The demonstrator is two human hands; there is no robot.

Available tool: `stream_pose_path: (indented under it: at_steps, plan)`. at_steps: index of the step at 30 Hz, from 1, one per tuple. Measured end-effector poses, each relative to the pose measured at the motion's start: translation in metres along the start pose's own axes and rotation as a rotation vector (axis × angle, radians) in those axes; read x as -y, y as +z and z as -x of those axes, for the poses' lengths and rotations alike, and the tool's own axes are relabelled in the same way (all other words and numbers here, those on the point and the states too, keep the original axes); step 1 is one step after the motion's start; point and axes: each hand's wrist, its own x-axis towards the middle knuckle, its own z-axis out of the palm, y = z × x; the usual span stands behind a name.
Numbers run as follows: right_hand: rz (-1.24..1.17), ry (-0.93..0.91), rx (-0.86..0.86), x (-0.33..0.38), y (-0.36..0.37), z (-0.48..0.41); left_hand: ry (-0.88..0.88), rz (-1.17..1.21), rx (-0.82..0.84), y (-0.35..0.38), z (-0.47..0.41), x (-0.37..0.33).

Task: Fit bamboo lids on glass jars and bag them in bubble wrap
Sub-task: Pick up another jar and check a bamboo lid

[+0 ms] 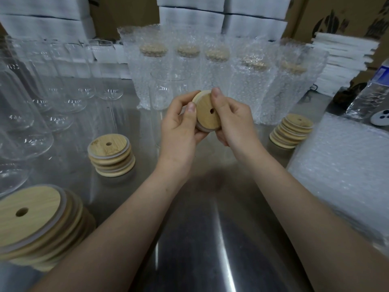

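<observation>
The left hand (181,127) and right hand (233,121) pinch a round, fine-grained bamboo lid (207,114) with centre hole and pale sealing ring above the middle of the reflective steel table (210,228). A glass jar (166,91) stands just behind; bubble-wrapped lidded jars (252,85) line the far edge, cardboard boxes (347,13) beyond.

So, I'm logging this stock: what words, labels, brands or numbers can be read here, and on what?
None can be read.
Water bottle: blue label, too blurred.
Glass jars: faint marks near the base, too small.
Cardboard boxes: dark printed shapes, no letters legible.
Lid held by left hand and right hand: no print shows.
</observation>
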Motion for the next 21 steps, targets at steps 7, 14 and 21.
stream_pose_path:
  at_steps: [7,14,21]
  plan:
    - [-0.065,-0.006,0.246,0.003,-0.008,0.001,0.015,-0.012,-0.055,-0.003,-0.002,-0.004]
    - [-0.147,0.034,0.464,0.004,-0.019,-0.002,0.031,0.021,-0.072,-0.006,-0.004,-0.006]
    - [-0.043,-0.058,0.346,0.004,-0.012,0.003,0.053,-0.013,-0.099,-0.005,-0.003,-0.004]
